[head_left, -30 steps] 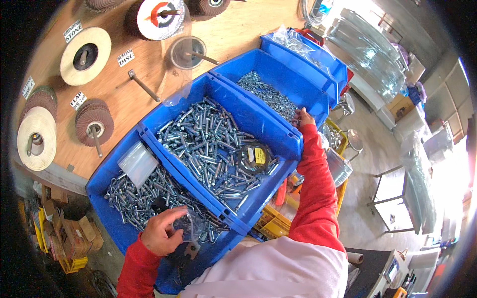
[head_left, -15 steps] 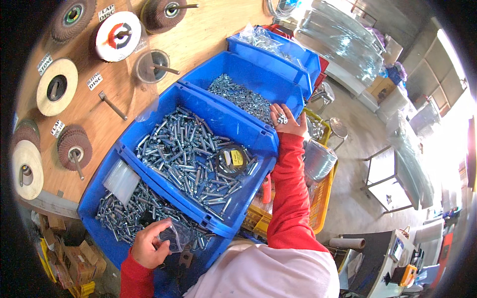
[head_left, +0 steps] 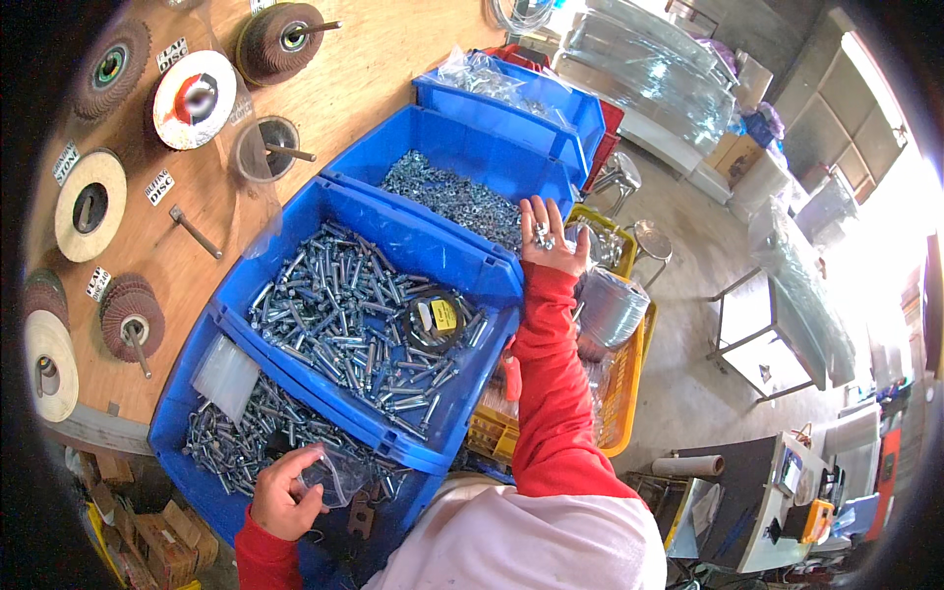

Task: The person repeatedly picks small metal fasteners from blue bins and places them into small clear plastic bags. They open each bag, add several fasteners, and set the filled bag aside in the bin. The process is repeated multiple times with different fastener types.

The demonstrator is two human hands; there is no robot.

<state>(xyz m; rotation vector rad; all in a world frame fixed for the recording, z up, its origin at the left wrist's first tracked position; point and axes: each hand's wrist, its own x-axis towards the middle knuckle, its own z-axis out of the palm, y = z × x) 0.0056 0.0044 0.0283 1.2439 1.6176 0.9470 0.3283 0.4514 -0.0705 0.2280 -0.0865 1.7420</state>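
My right hand is palm up, fingers stretched out, at the right edge of a blue bin. Several small metal nuts rest on its fingers. That bin contains a heap of similar nuts. Down at the lower left, my left hand pinches a clear plastic bag over the nearest blue bin. Bolts and a flat clear packet lie in this bin. The middle blue bin has longer bolts and a round black item with a yellow label.
Abrasive discs hang on a wooden board at the left. Right of the bins stand a yellow crate with a wrapped roll and metal stools. A farthest blue bin holds bagged parts.
The view has shifted, so the bins appear farther left and slightly lower. My right hand's fingers have straightened, and the nuts lie more spread out. My left hand keeps its pinch on the bag.
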